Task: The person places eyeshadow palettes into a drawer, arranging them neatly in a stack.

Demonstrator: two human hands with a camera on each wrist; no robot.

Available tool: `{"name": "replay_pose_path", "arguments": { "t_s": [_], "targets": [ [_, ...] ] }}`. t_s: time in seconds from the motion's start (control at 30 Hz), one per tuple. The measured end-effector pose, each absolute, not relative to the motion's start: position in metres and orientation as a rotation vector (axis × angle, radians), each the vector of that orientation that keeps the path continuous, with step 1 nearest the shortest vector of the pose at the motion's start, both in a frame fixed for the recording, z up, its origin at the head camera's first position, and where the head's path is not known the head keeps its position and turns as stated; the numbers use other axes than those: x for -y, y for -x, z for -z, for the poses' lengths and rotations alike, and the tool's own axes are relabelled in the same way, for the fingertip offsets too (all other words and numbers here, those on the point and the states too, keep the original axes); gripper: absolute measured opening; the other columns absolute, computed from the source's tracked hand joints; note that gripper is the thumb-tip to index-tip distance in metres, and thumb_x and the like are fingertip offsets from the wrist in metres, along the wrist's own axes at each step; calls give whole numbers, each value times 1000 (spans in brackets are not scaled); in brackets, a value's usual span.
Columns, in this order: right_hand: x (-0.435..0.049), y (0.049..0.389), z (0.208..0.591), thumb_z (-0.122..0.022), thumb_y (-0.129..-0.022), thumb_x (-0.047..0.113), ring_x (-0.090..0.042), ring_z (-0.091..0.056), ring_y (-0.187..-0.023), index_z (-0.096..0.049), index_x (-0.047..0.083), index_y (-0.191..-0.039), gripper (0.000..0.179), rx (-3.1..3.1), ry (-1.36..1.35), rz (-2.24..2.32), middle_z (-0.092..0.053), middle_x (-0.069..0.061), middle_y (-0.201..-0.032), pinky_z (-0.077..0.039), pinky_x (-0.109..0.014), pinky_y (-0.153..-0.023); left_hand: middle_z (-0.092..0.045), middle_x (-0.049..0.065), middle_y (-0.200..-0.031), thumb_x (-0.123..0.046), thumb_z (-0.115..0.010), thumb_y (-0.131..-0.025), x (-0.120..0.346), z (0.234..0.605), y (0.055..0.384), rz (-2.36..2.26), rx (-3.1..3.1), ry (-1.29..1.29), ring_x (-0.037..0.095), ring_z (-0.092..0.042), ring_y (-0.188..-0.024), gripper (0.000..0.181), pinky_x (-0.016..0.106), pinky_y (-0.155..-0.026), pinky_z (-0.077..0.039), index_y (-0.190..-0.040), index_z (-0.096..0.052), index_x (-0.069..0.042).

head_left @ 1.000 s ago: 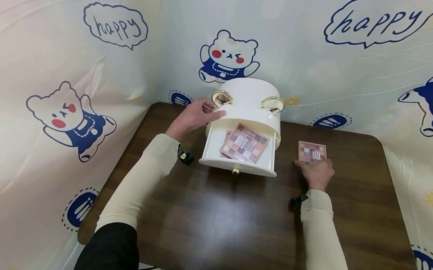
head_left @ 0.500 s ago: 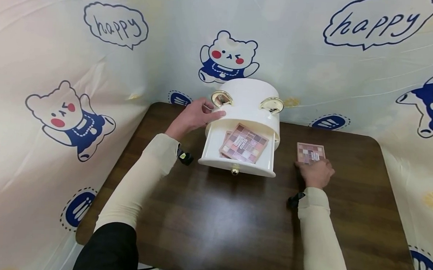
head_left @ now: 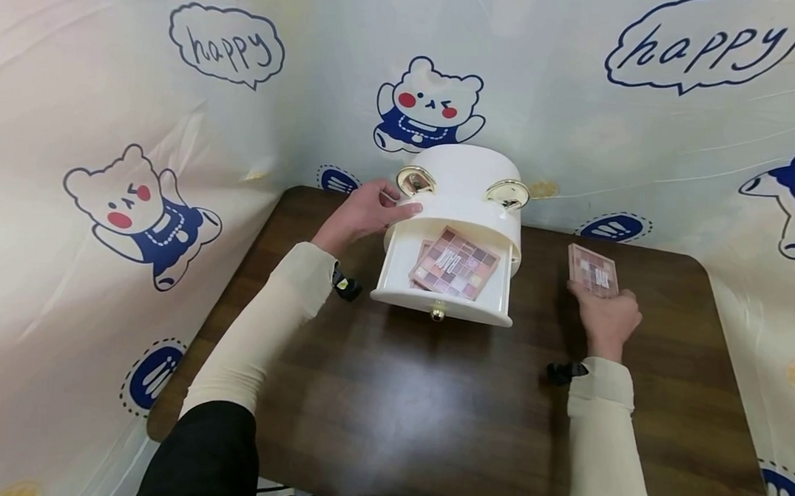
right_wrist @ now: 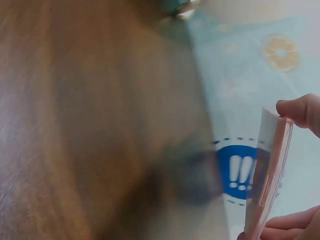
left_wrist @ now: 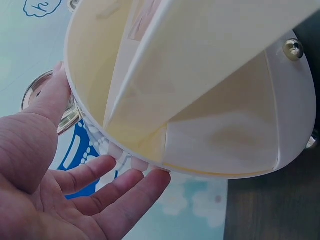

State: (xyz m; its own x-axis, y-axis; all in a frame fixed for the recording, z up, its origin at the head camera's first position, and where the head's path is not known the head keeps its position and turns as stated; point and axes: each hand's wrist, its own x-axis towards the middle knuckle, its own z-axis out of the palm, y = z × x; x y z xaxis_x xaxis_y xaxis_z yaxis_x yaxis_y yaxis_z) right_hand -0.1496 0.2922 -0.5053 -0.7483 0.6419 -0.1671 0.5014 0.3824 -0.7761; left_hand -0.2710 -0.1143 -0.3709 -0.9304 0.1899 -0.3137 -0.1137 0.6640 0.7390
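Note:
In the head view a white rounded drawer box (head_left: 464, 169) stands at the back of the table, its drawer (head_left: 408, 299) pulled out. A pink checkered makeup palette (head_left: 460, 265) lies tilted in the drawer, partly covering another. My left hand (head_left: 361, 215) touches the box's left side, thumb at the front edge. The left wrist view has its fingers (left_wrist: 125, 195) fairly straight against the outer wall. At the right, my right hand (head_left: 607, 318) holds another makeup palette (head_left: 593, 270) by its edges, raised and tilted. Its narrow edge (right_wrist: 272, 170) faces the right wrist camera.
Two gold-rimmed discs (head_left: 507, 194) stick out from the box front, and a gold knob (head_left: 437, 313) sits on the drawer. Behind the brown table (head_left: 390, 410) hangs a cloth (head_left: 544, 84) printed with bears.
The right hand has tilted the palette up off the table and moved slightly right. The left hand stays at the box. The head view has shifted a little.

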Motion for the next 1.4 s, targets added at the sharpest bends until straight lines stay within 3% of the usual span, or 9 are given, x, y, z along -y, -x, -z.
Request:
{"name": "replay_pose_path", "arguments": {
  "t_s": [0.2,0.37,0.5,0.6,0.8,1.03,1.27,1.4],
  "targets": [
    [-295,140,482,-80,-72,63,-23,-45,-114,-43,1,-148,104,2361,1059,-1485,-51,-15,-133,-44,-35,-91,-57,8,-121,-60,-75,-82,113,373,271,-1124,-2540,-72,25,-60,-102,70,34,-80,-57,-129,-52,-12],
    [-293,136,455,-85,-74,53,-17,-47,-107,-49,5,-143,91,2328,949,-1478,-53,-10,-126,-43,-25,-81,-57,7,-121,-59,-75,-83,113,373,272,-1117,-2541,-65,24,-60,-102,69,33,-80,-57,-128,-52,-13],
    [-289,129,438,-85,-77,46,-14,-48,-111,-44,9,-149,90,2282,899,-1554,-51,-9,-134,-46,-25,-88,-57,9,-122,-58,-75,-84,112,373,271,-1117,-2537,-65,25,-60,-103,69,37,-83,-57,-129,-52,-12],
    [-286,125,431,-86,-79,39,-14,-46,-118,-38,11,-154,93,2229,876,-1646,-47,-8,-140,-45,-26,-96,-56,10,-123,-58,-75,-83,111,373,270,-1120,-2530,-63,25,-60,-103,70,39,-85,-57,-130,-52,-11],
    [-276,118,414,-90,-77,24,-18,-51,-116,-50,10,-144,79,2116,728,-1763,-52,-7,-132,-47,-21,-93,-57,10,-123,-59,-75,-83,112,374,269,-1121,-2530,-69,25,-60,-103,70,37,-82,-57,-130,-52,-11],
    [-264,106,393,-86,-81,28,-18,-49,-126,-48,13,-148,78,2285,527,-1612,-52,-7,-142,-37,-29,-111,-57,9,-122,-57,-75,-84,113,375,269,-1124,-2533,-70,26,-60,-103,68,39,-83,-58,-129,-53,-11],
    [-257,102,375,-87,-81,25,-23,-50,-131,-45,15,-151,82,2399,385,-1628,-50,-6,-145,-42,-33,-108,-57,9,-123,-58,-75,-84,113,371,269,-1111,-2526,-61,25,-60,-103,71,37,-83,-57,-133,-53,-11],
    [-254,100,368,-87,-81,18,-28,-52,-132,-44,12,-151,83,2433,257,-1671,-51,-9,-146,-46,-25,-100,-57,9,-124,-58,-74,-85,113,371,270,-1117,-2523,-70,25,-60,-103,72,37,-83,-57,-133,-53,-10]
  ]
}}
